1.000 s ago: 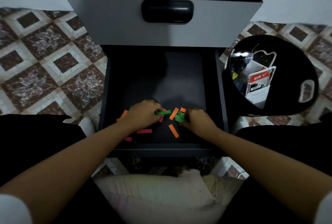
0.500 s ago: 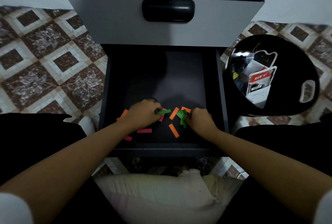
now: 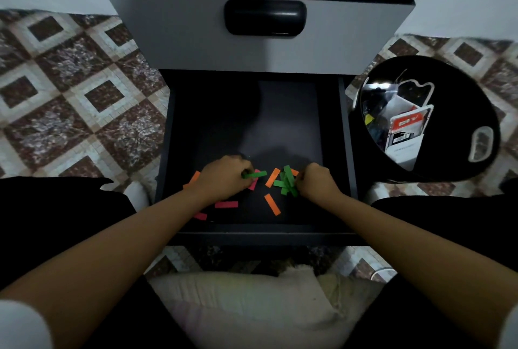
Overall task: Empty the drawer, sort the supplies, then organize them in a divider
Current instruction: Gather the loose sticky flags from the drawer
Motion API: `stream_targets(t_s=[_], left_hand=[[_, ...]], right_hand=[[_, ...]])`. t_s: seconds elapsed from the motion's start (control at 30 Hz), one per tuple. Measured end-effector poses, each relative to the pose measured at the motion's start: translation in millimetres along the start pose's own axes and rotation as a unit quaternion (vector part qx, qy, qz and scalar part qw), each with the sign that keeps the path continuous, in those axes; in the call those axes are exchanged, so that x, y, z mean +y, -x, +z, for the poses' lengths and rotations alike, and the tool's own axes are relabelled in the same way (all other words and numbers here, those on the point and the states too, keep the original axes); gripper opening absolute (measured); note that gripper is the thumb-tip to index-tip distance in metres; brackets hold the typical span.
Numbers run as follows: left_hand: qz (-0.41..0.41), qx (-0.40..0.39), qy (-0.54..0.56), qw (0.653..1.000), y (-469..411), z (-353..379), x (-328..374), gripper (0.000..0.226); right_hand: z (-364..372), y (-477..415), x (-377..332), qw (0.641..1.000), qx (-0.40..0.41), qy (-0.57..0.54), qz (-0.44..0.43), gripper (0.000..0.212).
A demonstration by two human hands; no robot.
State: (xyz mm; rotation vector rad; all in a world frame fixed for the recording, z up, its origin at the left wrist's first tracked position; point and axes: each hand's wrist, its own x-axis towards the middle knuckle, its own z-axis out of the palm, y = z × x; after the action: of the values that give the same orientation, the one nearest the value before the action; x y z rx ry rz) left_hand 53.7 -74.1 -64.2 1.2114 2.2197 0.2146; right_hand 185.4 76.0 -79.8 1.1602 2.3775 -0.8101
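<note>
Both hands are down in the open drawer [image 3: 252, 124], close to its front wall. The left hand [image 3: 224, 177] pinches a single green strip [image 3: 256, 174] at its fingertips, just above the drawer floor. The right hand [image 3: 316, 182] has its fingers curled round a crossed bunch of green strips [image 3: 287, 183], right of the drawer's middle. Orange strips [image 3: 272, 204] lie loose on the drawer floor and pink strips [image 3: 226, 204] toward its front left. A black bin [image 3: 462, 96] stands just beside the drawer's right wall.

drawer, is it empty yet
Not empty. The open drawer holds orange strips and pink strips near its front; the left hand pinches a green strip, the right hand grips a green bunch.
</note>
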Motion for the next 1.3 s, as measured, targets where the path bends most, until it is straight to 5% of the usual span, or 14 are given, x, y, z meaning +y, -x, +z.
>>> stream_targets(t_s=[0.23, 0.43, 0.6, 1.3], left_hand=[[-0.001, -0.004, 0.005, 1.0, -0.9, 1.2, -0.6, 0.028], [-0.005, -0.006, 0.002, 1.0, -0.7, 2.0, -1.2, 0.028], [-0.004, -0.009, -0.001, 1.0, -0.9, 2.9, -0.2, 0.028], [-0.004, -0.013, -0.001, 1.0, -0.1, 3.4, -0.1, 0.03]], right_hand=[[-1.8, 6.5, 1.6, 0.995, -0.061, 0.07, -0.032, 0.02], [2.3, 10.6, 1.7, 0.994, 0.0, 0.081, -0.07, 0.033], [11.3, 9.7, 3.8, 0.988, 0.017, 0.112, -0.106, 0.014], [6.9, 7.7, 3.1, 0.948, 0.031, 0.222, -0.227, 0.034]])
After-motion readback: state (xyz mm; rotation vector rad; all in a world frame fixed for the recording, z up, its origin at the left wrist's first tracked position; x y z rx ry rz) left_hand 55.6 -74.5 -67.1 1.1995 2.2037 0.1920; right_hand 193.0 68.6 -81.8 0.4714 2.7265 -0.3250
